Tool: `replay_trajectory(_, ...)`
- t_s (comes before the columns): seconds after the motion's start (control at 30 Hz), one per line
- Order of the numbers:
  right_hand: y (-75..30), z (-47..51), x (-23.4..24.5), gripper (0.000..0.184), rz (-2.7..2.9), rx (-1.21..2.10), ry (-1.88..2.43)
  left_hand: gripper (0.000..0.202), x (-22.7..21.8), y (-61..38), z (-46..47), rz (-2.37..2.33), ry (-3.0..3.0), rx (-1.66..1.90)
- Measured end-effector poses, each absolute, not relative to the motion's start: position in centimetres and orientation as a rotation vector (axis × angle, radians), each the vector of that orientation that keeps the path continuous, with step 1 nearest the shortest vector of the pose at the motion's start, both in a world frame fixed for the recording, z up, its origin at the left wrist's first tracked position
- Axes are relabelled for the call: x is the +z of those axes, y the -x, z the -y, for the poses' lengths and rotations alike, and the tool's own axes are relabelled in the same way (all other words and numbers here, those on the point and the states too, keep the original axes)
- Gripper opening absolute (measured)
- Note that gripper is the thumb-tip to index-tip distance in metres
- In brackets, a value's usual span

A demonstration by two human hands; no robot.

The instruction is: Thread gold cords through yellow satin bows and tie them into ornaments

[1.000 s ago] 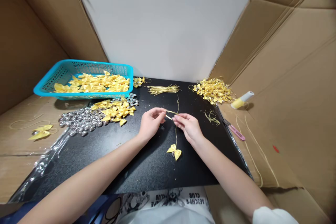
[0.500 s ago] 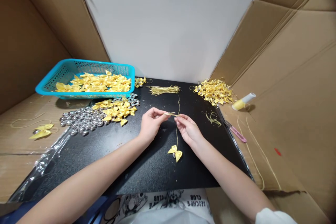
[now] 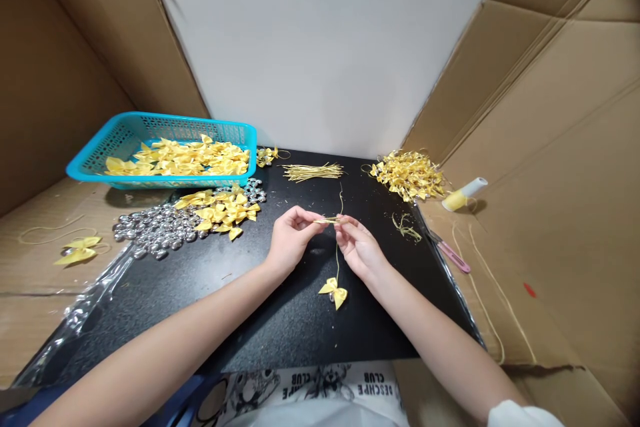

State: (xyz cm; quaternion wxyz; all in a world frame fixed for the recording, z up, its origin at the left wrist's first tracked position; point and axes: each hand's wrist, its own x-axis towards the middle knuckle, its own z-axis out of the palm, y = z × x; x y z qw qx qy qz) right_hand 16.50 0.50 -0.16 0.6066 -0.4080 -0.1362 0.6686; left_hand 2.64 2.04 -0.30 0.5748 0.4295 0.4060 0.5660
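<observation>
My left hand (image 3: 290, 240) and my right hand (image 3: 359, 247) meet over the middle of the black mat (image 3: 280, 320), both pinching a thin gold cord (image 3: 327, 219) between thumb and fingers. The cord runs down to a small yellow ribbon bow (image 3: 333, 291) lying on the mat below my hands. Its other end trails up and away toward the back of the mat.
A turquoise basket (image 3: 100, 153) of yellow bows stands at back left, with loose bows (image 3: 220, 208) and silver beads (image 3: 155, 227) beside it. Cut gold cords (image 3: 313, 171) and finished bows (image 3: 407, 175) lie at the back. A thread spool (image 3: 463, 195) and pink tool (image 3: 453, 256) sit right. Cardboard walls enclose the sides.
My hands have drawn closer together on the cord, and the short cord piece between them has turned level. The bow stays on the mat.
</observation>
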Motion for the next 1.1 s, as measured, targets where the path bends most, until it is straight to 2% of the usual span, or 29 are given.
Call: replay_trajectory(1.1, -16.2, -0.6, -1.0, 0.016, 0.305, 1.568, 0.960, 0.030, -1.0, -2.8, -1.8, -0.879, -1.055, 1.336)
